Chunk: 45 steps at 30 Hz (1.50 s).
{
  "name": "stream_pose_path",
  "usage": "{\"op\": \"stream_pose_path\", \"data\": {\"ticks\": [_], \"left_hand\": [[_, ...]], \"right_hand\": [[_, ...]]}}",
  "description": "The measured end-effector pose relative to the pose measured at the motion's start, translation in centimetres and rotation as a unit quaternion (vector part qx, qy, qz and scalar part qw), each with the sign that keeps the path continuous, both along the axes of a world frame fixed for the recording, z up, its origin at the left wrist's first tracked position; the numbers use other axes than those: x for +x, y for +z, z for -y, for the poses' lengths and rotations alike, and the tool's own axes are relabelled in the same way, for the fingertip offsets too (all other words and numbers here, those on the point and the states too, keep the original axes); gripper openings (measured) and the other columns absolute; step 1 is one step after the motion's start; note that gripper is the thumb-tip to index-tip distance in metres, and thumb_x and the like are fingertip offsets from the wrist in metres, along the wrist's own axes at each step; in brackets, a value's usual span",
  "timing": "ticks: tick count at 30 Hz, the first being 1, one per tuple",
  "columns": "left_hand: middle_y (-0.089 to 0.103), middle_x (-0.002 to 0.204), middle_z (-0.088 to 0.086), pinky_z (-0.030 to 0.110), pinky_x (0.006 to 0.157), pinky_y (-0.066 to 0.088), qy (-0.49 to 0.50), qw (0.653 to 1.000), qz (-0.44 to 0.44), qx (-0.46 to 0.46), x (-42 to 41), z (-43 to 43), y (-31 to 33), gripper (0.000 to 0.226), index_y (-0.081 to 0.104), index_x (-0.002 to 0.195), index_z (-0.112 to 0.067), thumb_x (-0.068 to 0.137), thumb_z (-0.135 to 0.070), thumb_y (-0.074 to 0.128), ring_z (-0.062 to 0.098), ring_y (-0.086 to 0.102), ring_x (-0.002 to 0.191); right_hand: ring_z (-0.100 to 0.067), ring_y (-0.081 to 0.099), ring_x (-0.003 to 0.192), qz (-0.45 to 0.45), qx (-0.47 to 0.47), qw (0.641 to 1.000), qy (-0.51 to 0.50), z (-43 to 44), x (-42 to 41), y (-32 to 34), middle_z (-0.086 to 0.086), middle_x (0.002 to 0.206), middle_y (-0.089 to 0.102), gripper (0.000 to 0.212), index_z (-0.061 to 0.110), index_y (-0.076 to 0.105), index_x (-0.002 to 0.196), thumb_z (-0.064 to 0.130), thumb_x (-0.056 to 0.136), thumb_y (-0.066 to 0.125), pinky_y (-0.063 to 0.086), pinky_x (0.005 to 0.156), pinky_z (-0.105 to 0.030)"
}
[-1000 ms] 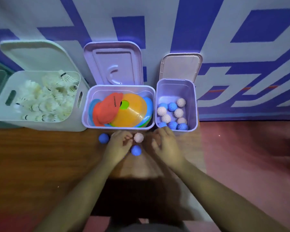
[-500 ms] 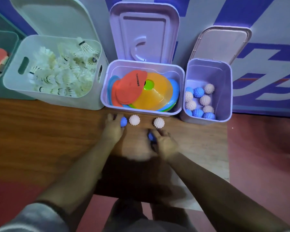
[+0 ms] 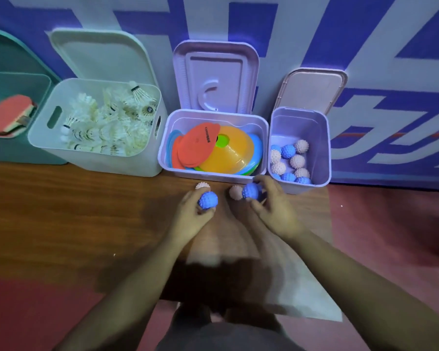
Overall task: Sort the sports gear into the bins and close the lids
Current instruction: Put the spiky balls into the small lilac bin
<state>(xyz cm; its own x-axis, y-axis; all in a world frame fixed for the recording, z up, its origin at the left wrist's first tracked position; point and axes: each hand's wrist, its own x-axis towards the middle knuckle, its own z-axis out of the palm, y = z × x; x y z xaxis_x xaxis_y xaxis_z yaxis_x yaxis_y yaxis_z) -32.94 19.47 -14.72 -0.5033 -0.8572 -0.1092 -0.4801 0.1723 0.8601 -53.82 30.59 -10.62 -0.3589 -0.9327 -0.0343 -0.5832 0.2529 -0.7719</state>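
Note:
My left hand (image 3: 192,219) grips a blue spiky ball (image 3: 208,199) just above the wooden floor. My right hand (image 3: 276,211) grips a second blue spiky ball (image 3: 251,191). Two pale pink spiky balls lie on the floor in front of the middle bin, one (image 3: 202,186) beyond my left hand, the other (image 3: 235,192) touching the right-hand blue ball. The small purple bin (image 3: 325,148) at the right stands open and holds several blue and pink spiky balls. Its lid (image 3: 314,89) leans on the wall.
The middle purple bin (image 3: 213,173) holds coloured flat cones, lid (image 3: 216,77) up. A white bin (image 3: 96,165) to the left is full of shuttlecocks. A teal bin (image 3: 0,79) at far left holds a red paddle (image 3: 10,115). All stand against the blue-and-white wall.
Both hands have closed on a blue ball each and lifted them off the floor. The right hand has shifted toward the small bin. The two pink balls stay on the floor.

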Motion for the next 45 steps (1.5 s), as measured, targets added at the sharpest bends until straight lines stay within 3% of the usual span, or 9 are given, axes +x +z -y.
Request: {"op": "stream_pose_path", "data": {"ticks": [5,12,16,22,25,29,32,40,45], "left_hand": [[0.061,0.112,-0.004,0.039,0.089,0.051,-0.045,0.998,-0.030,-0.031,-8.6,1.0,4.5,0.048,0.058,0.115,-0.032,0.069,-0.032,0.071,0.019,0.062,0.100],[0.065,0.105,0.008,0.041,0.081,0.049,-0.133,0.981,0.091,-0.105,-19.5,2.0,4.3,0.047,0.060,0.114,-0.023,0.069,-0.031,0.072,0.032,0.058,0.099],[0.060,0.116,0.010,0.042,0.093,0.045,-0.172,0.958,0.173,-0.147,-21.3,2.2,2.2,0.058,0.056,0.130,-0.025,0.075,-0.028,0.073,0.034,0.055,0.109],[0.057,0.110,0.000,0.018,0.089,0.043,-0.143,0.984,0.040,-0.098,-16.4,1.3,2.4,0.038,0.063,0.116,-0.015,0.079,-0.012,0.071,0.010,0.056,0.099],[0.057,0.099,-0.007,0.006,0.080,0.038,-0.093,0.990,0.071,-0.077,-10.6,0.5,1.5,0.025,0.066,0.102,-0.016,0.080,-0.006,0.069,-0.004,0.055,0.087],[0.060,0.097,0.004,0.029,0.090,0.047,-0.004,0.986,0.138,-0.093,-4.4,1.5,-1.4,0.030,0.068,0.100,-0.008,0.071,0.002,0.072,0.017,0.062,0.091],[0.058,0.111,0.013,0.031,0.098,0.043,0.024,0.979,0.195,-0.063,-3.1,3.1,-2.9,0.046,0.066,0.115,-0.007,0.070,-0.001,0.071,0.030,0.059,0.106],[0.040,0.147,0.014,0.040,0.107,0.039,-0.075,0.963,0.257,-0.034,-3.5,5.7,-6.0,0.072,0.043,0.143,-0.013,0.075,-0.010,0.067,0.033,0.044,0.130],[0.050,0.118,0.009,0.043,0.086,0.049,-0.091,0.963,0.247,-0.055,-2.9,5.7,-7.0,0.051,0.050,0.118,-0.019,0.070,-0.007,0.064,0.034,0.055,0.105]], "right_hand": [[-0.014,0.059,0.097,-0.045,0.015,0.990,-0.132,0.3,-7.4,3.7,0.008,0.112,0.060,0.049,0.016,0.054,0.125,0.025,0.082,0.073,0.048,0.086,-0.032],[-0.028,0.060,0.096,-0.109,0.119,0.978,-0.134,1.0,-13.8,1.0,-0.007,0.106,0.063,0.034,0.013,0.057,0.110,0.022,0.080,0.070,0.040,0.073,-0.029],[-0.032,0.061,0.088,-0.118,0.140,0.975,-0.126,1.6,-14.1,-0.7,-0.008,0.099,0.064,0.021,0.011,0.056,0.100,0.019,0.082,0.063,0.051,0.073,-0.042],[-0.022,0.060,0.097,-0.063,0.052,0.988,-0.129,0.0,-11.6,1.1,-0.006,0.107,0.063,0.022,0.008,0.061,0.108,0.018,0.089,0.060,0.044,0.083,-0.028],[-0.020,0.059,0.094,-0.057,0.015,0.995,-0.085,-0.8,-8.9,1.9,-0.006,0.104,0.064,0.021,0.008,0.062,0.108,0.015,0.088,0.063,0.035,0.077,-0.017],[-0.017,0.058,0.092,-0.034,0.039,0.999,0.016,0.0,-5.3,0.3,-0.003,0.102,0.060,0.025,0.013,0.059,0.110,0.022,0.087,0.062,0.045,0.081,-0.028],[-0.023,0.056,0.107,-0.060,0.100,0.990,0.081,1.8,-2.4,-2.0,-0.006,0.118,0.056,0.038,0.016,0.055,0.122,0.026,0.085,0.058,0.048,0.089,-0.037],[-0.040,0.035,0.131,-0.192,0.252,0.938,0.139,6.2,1.5,-9.2,-0.018,0.151,0.028,0.069,0.021,0.027,0.151,0.029,0.087,0.054,0.036,0.109,-0.043],[-0.037,0.054,0.104,-0.256,0.197,0.942,0.089,6.6,2.0,-10.9,-0.019,0.117,0.058,0.052,0.014,0.060,0.125,0.014,0.074,0.069,0.053,0.086,-0.037]]}}
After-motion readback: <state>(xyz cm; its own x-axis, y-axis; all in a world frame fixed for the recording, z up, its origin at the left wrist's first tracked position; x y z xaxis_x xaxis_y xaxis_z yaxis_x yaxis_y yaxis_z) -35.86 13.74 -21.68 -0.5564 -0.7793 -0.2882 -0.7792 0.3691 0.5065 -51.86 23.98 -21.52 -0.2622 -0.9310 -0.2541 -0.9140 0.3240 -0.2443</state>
